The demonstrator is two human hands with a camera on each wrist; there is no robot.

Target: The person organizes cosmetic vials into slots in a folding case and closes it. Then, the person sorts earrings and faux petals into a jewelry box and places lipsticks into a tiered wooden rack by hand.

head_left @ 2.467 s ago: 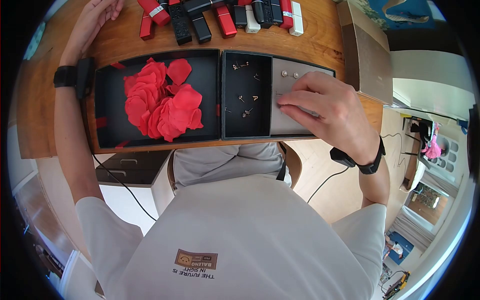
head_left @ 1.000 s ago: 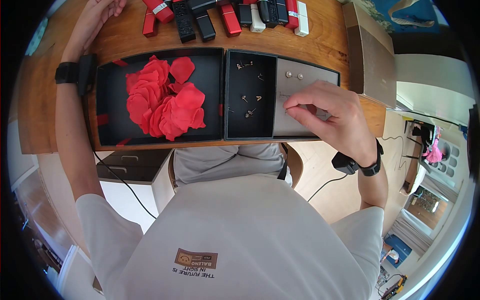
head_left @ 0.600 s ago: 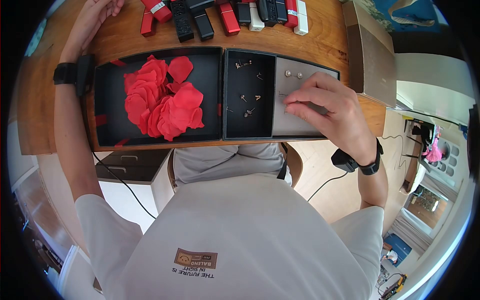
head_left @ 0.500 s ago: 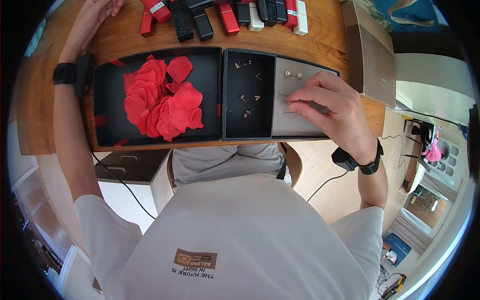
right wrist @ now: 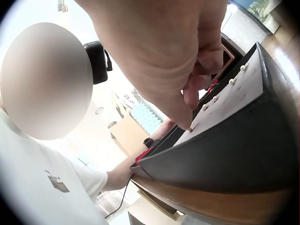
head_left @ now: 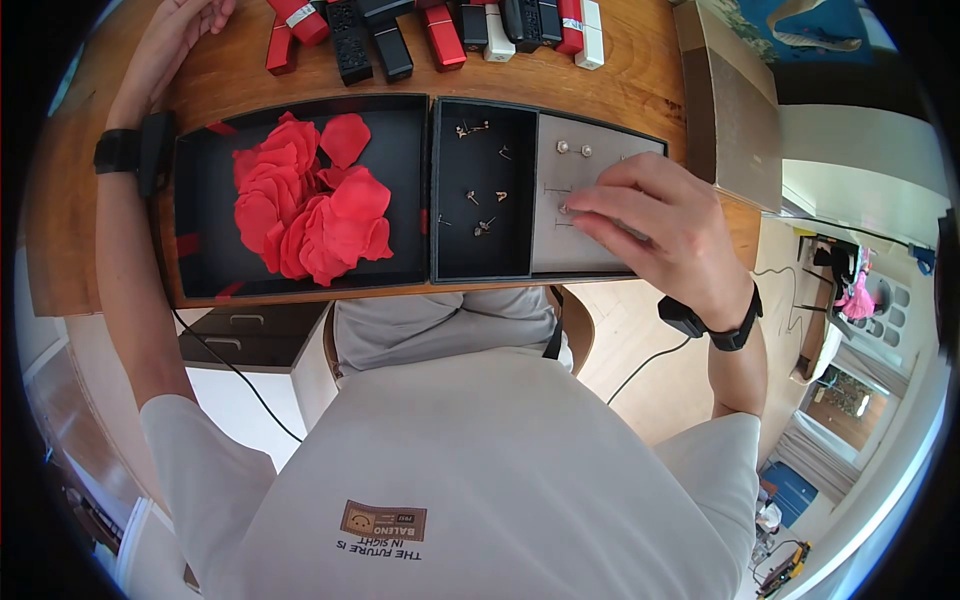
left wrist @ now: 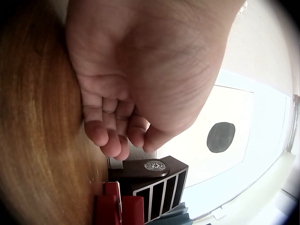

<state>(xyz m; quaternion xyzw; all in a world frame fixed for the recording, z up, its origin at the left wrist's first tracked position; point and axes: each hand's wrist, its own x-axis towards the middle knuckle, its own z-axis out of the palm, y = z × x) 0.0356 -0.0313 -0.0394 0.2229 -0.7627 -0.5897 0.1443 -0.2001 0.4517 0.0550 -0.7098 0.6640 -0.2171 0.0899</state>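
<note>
My right hand is over the grey pad in the right part of a black box. Thumb and index finger are bent and slightly apart, their tips close beside a small earring; contact cannot be told. In the right wrist view, a stud stands in the pad beside a fingertip of the right hand. Two pearl earrings sit higher on the pad. Several small earrings lie in the black compartment. Away from the boxes, my left hand rests palm-up on the table, fingers loosely curled.
Red petals fill part of the left black tray. Red, black and white lipstick tubes line the table's far side. A cardboard box stands at the right. Cables run from both wrist cameras.
The view has shifted, moving the boxes left in the picture. My right fingertips have drawn slightly off the small earring, which stays on the pad. The left hand still rests on the table.
</note>
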